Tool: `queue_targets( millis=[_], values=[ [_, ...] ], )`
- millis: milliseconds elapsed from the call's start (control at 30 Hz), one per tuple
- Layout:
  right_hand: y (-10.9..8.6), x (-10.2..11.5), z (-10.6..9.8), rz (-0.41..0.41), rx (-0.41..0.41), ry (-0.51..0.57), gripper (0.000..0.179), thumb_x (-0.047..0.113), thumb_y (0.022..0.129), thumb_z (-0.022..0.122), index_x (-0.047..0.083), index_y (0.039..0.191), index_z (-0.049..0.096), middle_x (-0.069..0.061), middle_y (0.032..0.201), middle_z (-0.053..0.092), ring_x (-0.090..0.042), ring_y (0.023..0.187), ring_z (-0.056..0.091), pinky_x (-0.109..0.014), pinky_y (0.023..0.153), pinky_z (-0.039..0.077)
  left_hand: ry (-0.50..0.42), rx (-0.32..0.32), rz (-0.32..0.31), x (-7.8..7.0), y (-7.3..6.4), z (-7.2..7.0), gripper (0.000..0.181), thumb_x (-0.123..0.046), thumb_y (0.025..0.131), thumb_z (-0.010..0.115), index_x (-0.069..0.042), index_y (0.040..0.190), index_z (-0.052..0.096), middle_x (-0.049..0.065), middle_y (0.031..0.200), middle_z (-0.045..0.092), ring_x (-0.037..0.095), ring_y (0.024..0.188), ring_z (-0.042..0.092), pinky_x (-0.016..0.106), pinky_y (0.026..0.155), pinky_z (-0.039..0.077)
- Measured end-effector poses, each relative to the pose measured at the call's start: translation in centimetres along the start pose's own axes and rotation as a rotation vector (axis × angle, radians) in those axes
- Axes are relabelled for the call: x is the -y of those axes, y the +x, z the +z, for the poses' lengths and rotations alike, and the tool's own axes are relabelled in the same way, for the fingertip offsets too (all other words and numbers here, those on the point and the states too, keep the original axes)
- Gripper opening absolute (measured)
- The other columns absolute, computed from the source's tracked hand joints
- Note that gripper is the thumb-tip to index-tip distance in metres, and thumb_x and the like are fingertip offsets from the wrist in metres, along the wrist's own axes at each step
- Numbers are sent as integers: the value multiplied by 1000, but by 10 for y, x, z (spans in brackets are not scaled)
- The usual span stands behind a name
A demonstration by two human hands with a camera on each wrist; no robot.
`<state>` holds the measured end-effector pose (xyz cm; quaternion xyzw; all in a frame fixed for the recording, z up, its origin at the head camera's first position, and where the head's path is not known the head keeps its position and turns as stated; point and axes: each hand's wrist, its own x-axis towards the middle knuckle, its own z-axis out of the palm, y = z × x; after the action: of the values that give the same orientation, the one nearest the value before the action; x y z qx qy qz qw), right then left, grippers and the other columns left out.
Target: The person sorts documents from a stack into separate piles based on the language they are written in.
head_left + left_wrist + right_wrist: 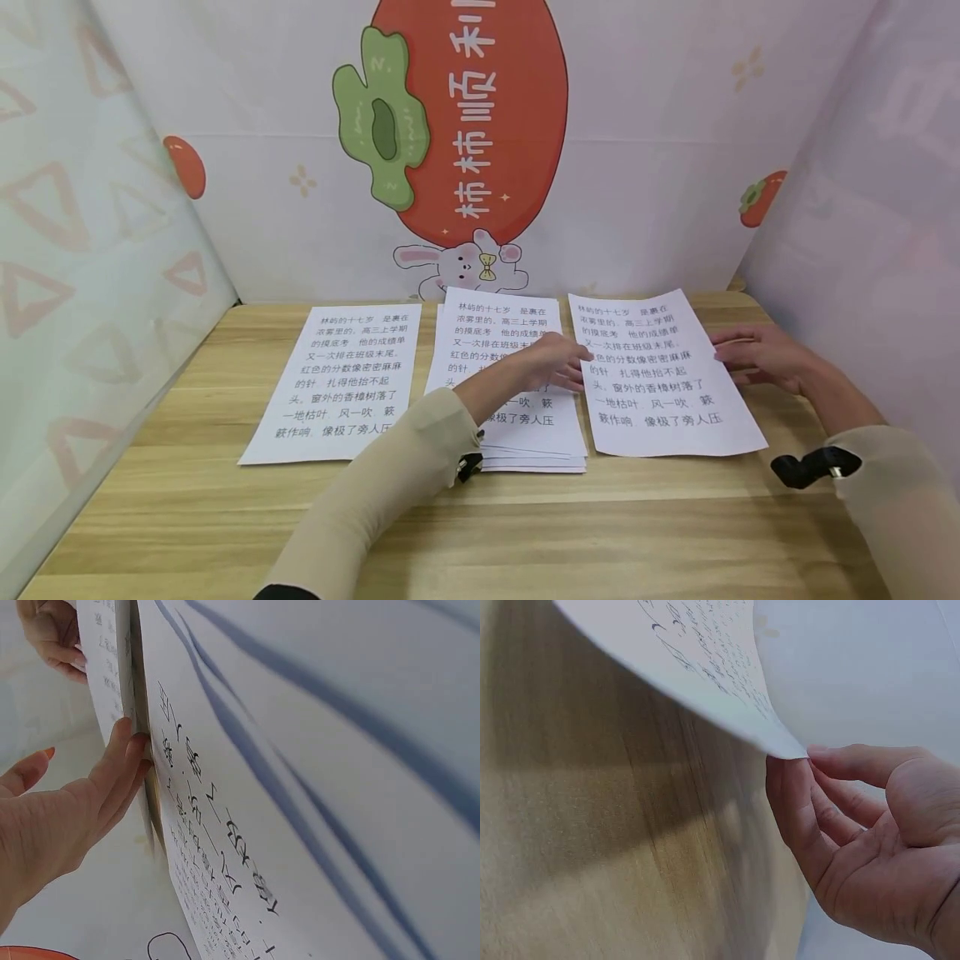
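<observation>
A printed sheet of paper (652, 392) is at the right, its right side curving up off the table. My right hand (772, 358) pinches its right edge between thumb and fingers, as the right wrist view shows at the sheet's corner (776, 742). At the opposite edge, my left hand (543, 362) touches the sheet with extended fingertips (120, 735), thumb apart in the left wrist view. Beneath the left hand lies a stack of printed sheets (532, 454), its lower edges slightly fanned. The left forearm crosses over part of the stack.
Another printed sheet (337, 375) lies flat at the left, its lower right corner hidden by the left sleeve (405, 467). Everything rests on a wooden table (600, 533). A patterned backdrop (645, 167) stands behind, with pale side walls left and right.
</observation>
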<state>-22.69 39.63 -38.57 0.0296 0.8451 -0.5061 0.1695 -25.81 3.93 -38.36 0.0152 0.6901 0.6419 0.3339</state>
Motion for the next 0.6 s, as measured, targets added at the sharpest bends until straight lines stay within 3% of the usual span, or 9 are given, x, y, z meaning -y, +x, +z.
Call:
queue_targets(
  millis=[267,600],
  values=[
    [-2,-2,5,25,-24,-42,65,22,105,62,-14,150,34,-2,107,74,-12,89,71,-34,77,64,15,8,2,-3,-4,-1,39,-5,96,66,8,132,56,25,111,61,38,102,69,38,81,65],
    [-9,-1,3,23,-3,24,65,17,106,59,-18,149,25,-7,106,75,-11,90,72,-35,79,65,53,7,-1,-5,-9,-5,38,-8,97,67,7,131,59,27,118,61,37,105,69,39,85,64]
  ],
)
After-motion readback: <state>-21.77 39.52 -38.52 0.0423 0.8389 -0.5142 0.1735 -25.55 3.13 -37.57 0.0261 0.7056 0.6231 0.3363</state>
